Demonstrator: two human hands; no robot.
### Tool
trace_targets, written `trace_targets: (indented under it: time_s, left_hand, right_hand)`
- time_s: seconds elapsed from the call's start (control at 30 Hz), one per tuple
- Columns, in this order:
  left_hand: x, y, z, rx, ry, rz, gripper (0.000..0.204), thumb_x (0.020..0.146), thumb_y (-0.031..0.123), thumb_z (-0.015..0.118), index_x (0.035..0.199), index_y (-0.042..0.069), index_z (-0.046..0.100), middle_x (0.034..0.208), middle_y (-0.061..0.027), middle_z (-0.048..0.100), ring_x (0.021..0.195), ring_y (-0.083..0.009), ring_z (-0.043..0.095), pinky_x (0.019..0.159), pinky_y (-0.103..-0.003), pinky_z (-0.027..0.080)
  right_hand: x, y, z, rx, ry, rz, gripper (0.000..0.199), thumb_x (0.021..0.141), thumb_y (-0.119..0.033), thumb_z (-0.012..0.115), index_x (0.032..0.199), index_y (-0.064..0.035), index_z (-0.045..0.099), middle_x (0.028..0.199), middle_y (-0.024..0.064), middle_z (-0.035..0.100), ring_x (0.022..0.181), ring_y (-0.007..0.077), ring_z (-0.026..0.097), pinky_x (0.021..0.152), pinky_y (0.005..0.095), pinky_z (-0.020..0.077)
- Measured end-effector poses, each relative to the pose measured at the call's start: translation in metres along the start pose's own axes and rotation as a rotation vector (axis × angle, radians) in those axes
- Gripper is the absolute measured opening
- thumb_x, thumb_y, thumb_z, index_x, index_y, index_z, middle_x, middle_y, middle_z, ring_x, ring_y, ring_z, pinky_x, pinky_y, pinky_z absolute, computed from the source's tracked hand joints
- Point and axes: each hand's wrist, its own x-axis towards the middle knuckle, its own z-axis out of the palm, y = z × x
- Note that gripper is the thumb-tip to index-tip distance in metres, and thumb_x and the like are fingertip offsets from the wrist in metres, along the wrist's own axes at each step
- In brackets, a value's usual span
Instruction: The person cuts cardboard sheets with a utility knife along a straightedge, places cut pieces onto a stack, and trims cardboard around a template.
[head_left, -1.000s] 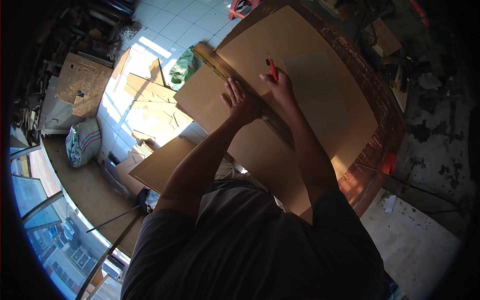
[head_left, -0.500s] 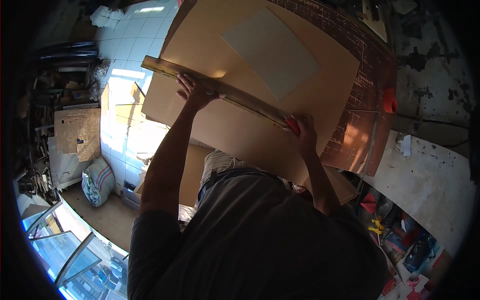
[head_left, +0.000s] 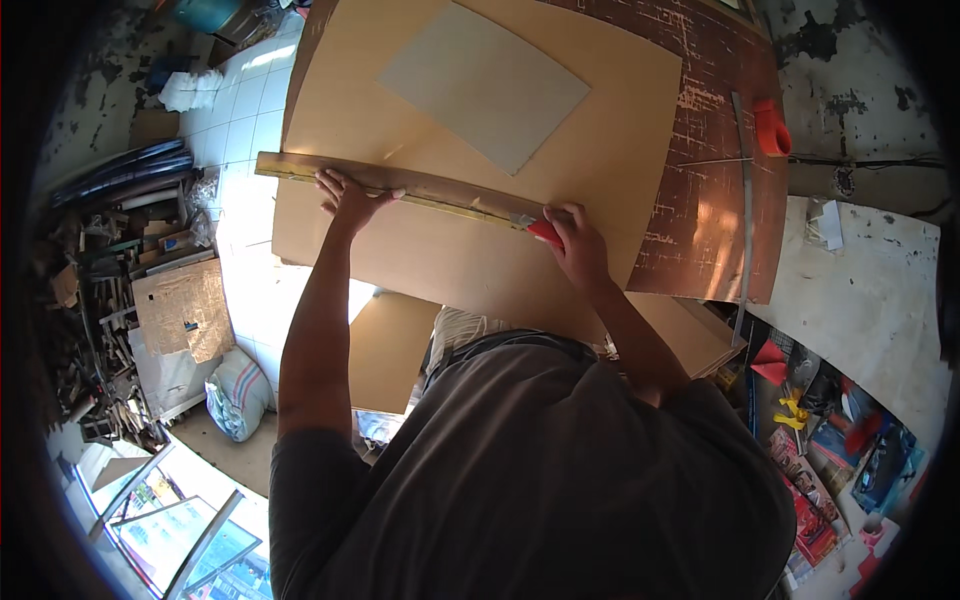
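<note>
Left hand (head_left: 352,197) spread flat, fingers released, pinning ruler (head_left: 400,186) across cardboard (head_left: 430,250) on desk (head_left: 715,120) as a guide, while right hand (head_left: 578,243) clenched red cutter (head_left: 545,231) against ruler's right end, seemingly to cut straight.

Counted around the large cardboard sheet (head_left: 440,250) on the table (head_left: 720,180): two hands, the left hand (head_left: 350,200) and the right hand (head_left: 578,245), both on one long wooden straightedge (head_left: 400,185) lying across that sheet; one red-handled knife (head_left: 545,231) in the right hand; one pale grey rectangular sheet (head_left: 485,85) on top of the cardboard; one red plastic piece (head_left: 771,128) at the table's right edge; one more cardboard sheet (head_left: 390,350) below it; one white sack (head_left: 240,393) on the floor to the left
</note>
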Motion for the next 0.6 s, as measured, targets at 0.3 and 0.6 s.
trace_targets:
  time_s: [0.3,0.6]
  left_hand:
    - [0.0029,-0.0019,0.0028,0.021,0.017,-0.013,0.164,0.055,0.075,0.083,0.149,-0.009,-0.021,0.158,-0.0287,-0.027,0.148,-0.0429,-0.026,0.116,-0.067,0.0]
    - [0.0037,-0.004,0.0038,0.023,0.017,0.001,0.165,0.054,0.076,0.082,0.148,-0.01,-0.023,0.157,-0.0306,-0.028,0.147,-0.0436,-0.027,0.114,-0.069,-0.002]
  right_hand:
    - [0.0041,-0.0049,-0.005,0.037,-0.003,0.021,0.055,0.078,-0.009,0.077,0.13,-0.0105,0.061,0.123,0.011,0.053,0.101,0.032,0.064,0.082,0.0414,0.0556]
    - [0.0076,-0.0051,-0.0102,0.047,-0.009,-0.013,0.049,0.081,-0.019,0.079,0.126,-0.0108,0.062,0.121,0.0097,0.053,0.093,0.0298,0.066,0.077,0.0416,0.0556]
